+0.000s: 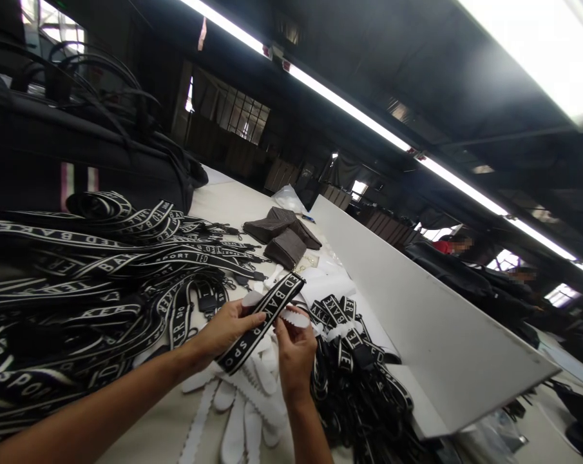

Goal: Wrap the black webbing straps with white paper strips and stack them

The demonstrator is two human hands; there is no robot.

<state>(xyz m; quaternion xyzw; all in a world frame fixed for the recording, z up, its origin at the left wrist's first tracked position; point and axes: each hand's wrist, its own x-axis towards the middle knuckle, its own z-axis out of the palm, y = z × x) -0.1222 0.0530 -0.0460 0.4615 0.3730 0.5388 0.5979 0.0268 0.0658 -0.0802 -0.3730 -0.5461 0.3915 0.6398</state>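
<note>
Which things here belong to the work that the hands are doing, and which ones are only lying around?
In the work: left hand holding a lettered strap; right hand pinching a white scalloped strip; loose white strips under them; strap pile at left; banded strap bundles at right.
Lying about: brown pouches; black bags; plastic bag; white board.

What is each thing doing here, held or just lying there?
Left hand, shut on the strap.
Right hand, pinching the white strip.
Strap, held up, slanted.
White strip, held beside the strap.
Strap pile, loose on the table.
Pouches, lying on the table.
</note>
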